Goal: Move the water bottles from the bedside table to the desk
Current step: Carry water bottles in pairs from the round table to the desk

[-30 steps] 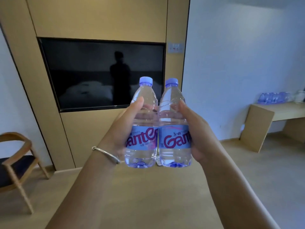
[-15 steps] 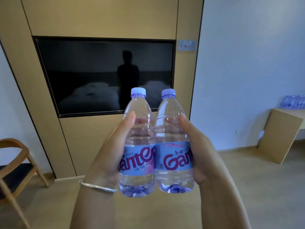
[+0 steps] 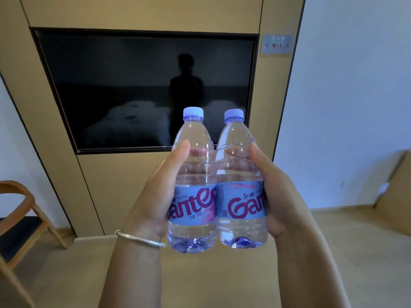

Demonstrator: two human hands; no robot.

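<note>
Two clear water bottles with pale blue caps and blue labels are held upright side by side in front of me, touching each other. My left hand [image 3: 153,196] grips the left bottle [image 3: 192,174], thumb up its near side and fingers wrapped behind it. The right bottle [image 3: 240,174] sits in my right hand [image 3: 278,196], gripped the same way. A silver bangle circles my left wrist. The desk [image 3: 398,185] shows only as a wooden side panel at the right edge; its top is out of view.
A dark wall-mounted TV [image 3: 144,90] in a wood-panelled wall faces me, with a switch plate [image 3: 277,44] to its right. A wooden chair with a dark seat [image 3: 20,221] stands at the left. Bare wooden floor [image 3: 222,285] lies ahead.
The view has swung left and closer to the TV wall. The desk has slid to the right edge, and its top with several bottles has left the frame. Both hands keep their grip.
</note>
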